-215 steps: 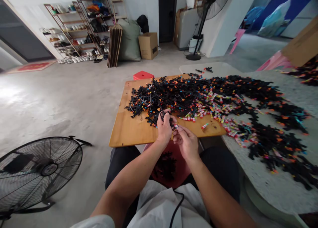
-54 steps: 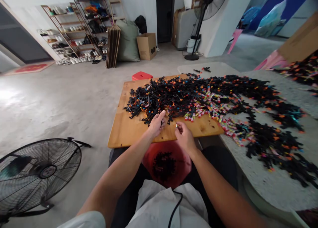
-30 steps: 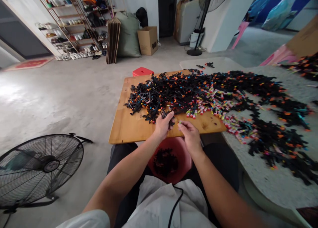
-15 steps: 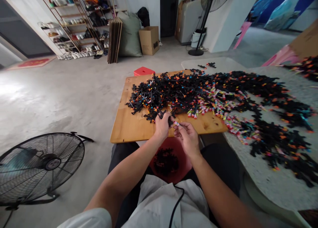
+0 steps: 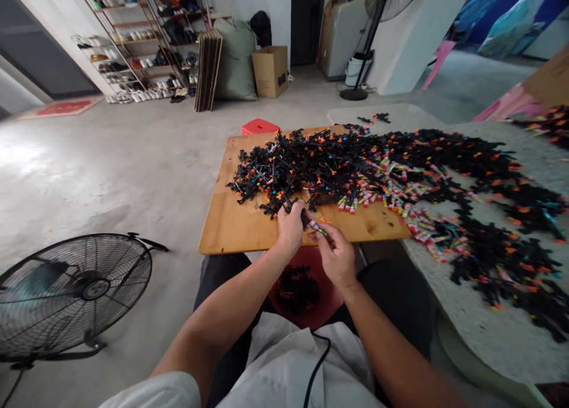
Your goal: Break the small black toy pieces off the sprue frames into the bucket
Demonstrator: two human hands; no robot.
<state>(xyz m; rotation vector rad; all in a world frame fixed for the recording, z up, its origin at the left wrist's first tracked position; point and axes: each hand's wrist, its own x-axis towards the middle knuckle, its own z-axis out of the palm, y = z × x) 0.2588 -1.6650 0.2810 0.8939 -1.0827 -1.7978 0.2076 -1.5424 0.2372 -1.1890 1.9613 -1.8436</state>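
Note:
My left hand (image 5: pixel 290 227) is closed around a black toy gun (image 5: pixel 304 219) above the front of the wooden board (image 5: pixel 240 230). In my right hand (image 5: pixel 338 255), thumb and fingers pinch a small, brightly printed tube (image 5: pixel 318 228). The tube's far end meets the black toy gun at my left fingers; whether it is inserted cannot be made out. Just beyond my hands lies a heap of black toy guns (image 5: pixel 311 159) with orange and blue bits. A pile of printed tubes (image 5: pixel 391 188) lies to the right of it.
Between my knees stands a red bucket (image 5: pixel 326 298) with black pieces inside. A stone-patterned table (image 5: pixel 498 343) adjoins the board on the right, bearing more black pieces. A floor fan (image 5: pixel 95 288) stands at left, and a red stool (image 5: pixel 260 126) sits behind the board.
My right hand has drawn slightly down and away from the left, and more of the printed tube shows between them. The left hand keeps its grip on the toy gun.

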